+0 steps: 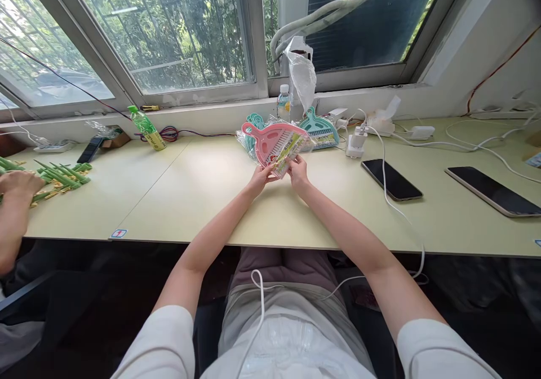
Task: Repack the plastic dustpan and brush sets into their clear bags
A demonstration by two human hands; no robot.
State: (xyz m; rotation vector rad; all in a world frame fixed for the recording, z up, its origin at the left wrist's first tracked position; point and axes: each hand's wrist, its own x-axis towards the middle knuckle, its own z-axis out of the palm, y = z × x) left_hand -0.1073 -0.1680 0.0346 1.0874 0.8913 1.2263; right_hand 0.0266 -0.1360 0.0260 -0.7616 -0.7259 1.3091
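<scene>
A pink mini dustpan and brush set in clear plastic wrap, with a printed label, is held up over the table in both hands. My left hand grips its lower left edge, fingers closed. On the lower right edge, my right hand pinches the label side. Just behind it on the table lie teal dustpan sets: one to the right, and others to the left, partly hidden by the pink one.
A green bottle and a clear bottle stand near the window. Two phones and a white charger with cables are on the right. At far left, another person's hand touches green leafy bundles.
</scene>
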